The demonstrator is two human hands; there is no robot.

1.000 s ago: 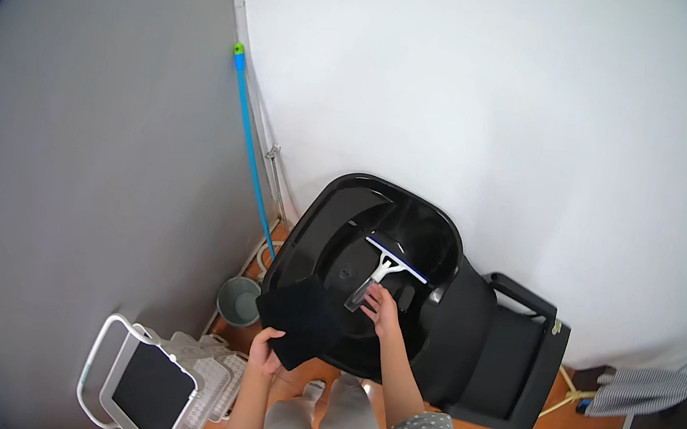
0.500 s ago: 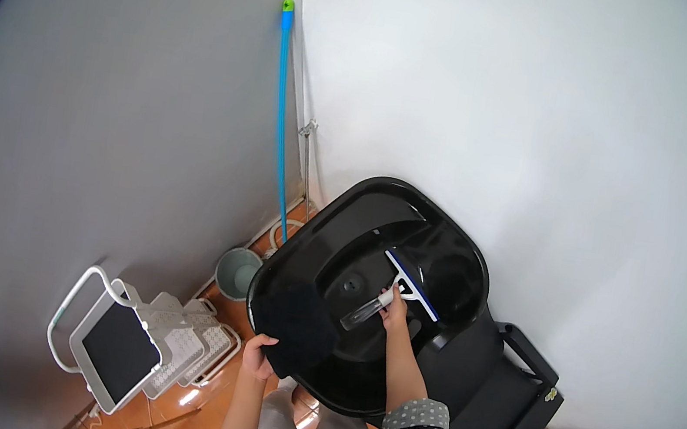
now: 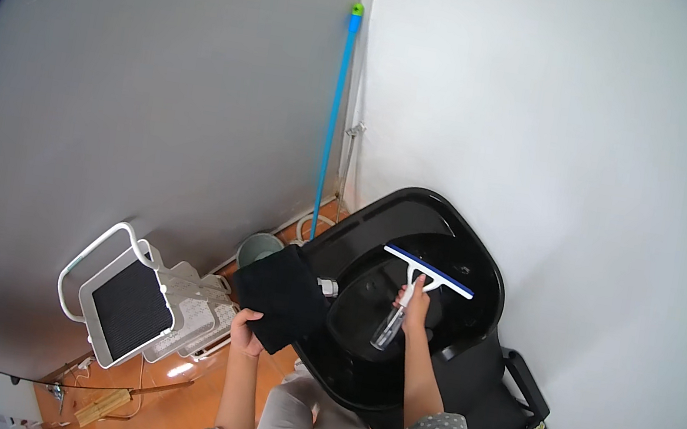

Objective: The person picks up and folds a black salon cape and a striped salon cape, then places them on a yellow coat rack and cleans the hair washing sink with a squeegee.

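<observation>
My right hand (image 3: 414,304) is closed around the neck of a white spray squeegee (image 3: 427,272) with a blue-edged blade and a clear bottle handle. I hold it over the black wash basin (image 3: 489,270), blade toward the far side and bottle toward me. In my left hand (image 3: 246,332) is a folded black cloth (image 3: 279,296), pinched at its near left corner. The cloth hangs at the basin's left rim and hides part of it. Beside the cloth, a small white and silver fitting (image 3: 328,287) shows at the basin's edge.
A white tiered trolley (image 3: 123,302) stands at left. Behind the cloth is a grey bucket (image 3: 258,248); a blue pole (image 3: 334,125) leans in the wall corner. A black chair (image 3: 468,390) adjoins the basin at right. A wooden piece (image 3: 103,407) lies on the orange floor.
The view has shifted. The squeegee has turned so its blade lies more crosswise and its bottle more upright. My left hand has drawn the cloth leftward off the basin, uncovering the fitting.
</observation>
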